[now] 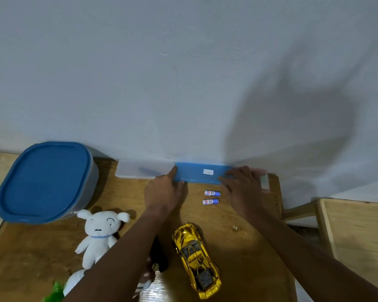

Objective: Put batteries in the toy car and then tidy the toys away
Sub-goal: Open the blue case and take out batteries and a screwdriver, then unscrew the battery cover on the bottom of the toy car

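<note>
1. The gold toy car point(194, 258) is lying on the near middle of the table point(251, 253), between your two forearms, touching neither. No battery hatch is showing from here.
2. Two batteries point(212, 197) are lying side by side just beyond the car, loose on the wood, between your hands and just short of the blue case point(201, 174).
3. Your left hand point(164, 192) is gripping the left end of the case: one finger is reaching up along the end, and the others are curling at its near edge.
4. Your right hand point(242, 186) is holding the right end, thumb on the near edge and fingers lying over the top. Whether they are spread or together is unclear. A pale thing beside that hand is too blurry to name.
5. The case is sitting against the far wall, with a clear case point(140, 168) touching its left end.
6. Farther left, a white plush point(99, 234) is lying near a blue-lidded tub point(44, 182).
7. Risks, as a judgement:
   - Dragging the case toward you is likely to knock the batteries; being round, they may roll off the right edge.
   - A forearm swinging inward may shove the car.
   - The tub lid looks closed, so nothing is going in yet.
</note>
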The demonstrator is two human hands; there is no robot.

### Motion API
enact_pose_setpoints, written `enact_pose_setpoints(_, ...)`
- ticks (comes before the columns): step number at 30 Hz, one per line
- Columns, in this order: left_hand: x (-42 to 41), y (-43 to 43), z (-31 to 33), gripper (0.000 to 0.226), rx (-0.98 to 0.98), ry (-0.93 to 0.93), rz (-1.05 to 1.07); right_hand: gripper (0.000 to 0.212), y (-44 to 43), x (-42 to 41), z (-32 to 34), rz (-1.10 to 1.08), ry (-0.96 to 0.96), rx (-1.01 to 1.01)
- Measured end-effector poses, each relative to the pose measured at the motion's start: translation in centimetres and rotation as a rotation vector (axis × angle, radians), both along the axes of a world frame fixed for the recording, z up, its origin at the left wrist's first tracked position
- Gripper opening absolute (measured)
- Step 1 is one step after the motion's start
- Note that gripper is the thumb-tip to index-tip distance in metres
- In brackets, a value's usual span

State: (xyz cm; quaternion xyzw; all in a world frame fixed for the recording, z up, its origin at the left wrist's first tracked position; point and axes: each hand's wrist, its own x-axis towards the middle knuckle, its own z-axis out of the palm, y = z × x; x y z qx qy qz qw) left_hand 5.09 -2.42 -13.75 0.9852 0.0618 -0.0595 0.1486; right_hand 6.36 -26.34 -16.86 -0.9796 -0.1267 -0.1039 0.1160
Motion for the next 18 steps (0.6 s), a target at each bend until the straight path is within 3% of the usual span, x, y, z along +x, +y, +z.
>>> enact_pose_setpoints(6, -0.4, 4.8, 0.5, 0.052, -0.103, -0.131, 0.148, 0.027, 5.7, 0.4, 1.6, 0.108, 0.075, 0.111)
enact_pose_setpoints(11, -0.5, 10.1, 0.3, 0.076, -0.146, -0.051, 0.296, 0.027, 12.8, 1.3, 1.8, 0.269, 0.150, 0.057)
enact_pose_setpoints(15, 0.2, 13.2, -0.5, 0.085, -0.367, 0.013, 0.317, 0.035, 17.5, 2.1, 1.7, 0.339, 0.218, 0.016)
enact_pose_setpoints(18, 0.6, 14.2, -1.5, 0.086, -0.457, -0.007, 0.304, 0.033, 19.6, 3.1, 1.3, 0.354, 0.152, -0.071)
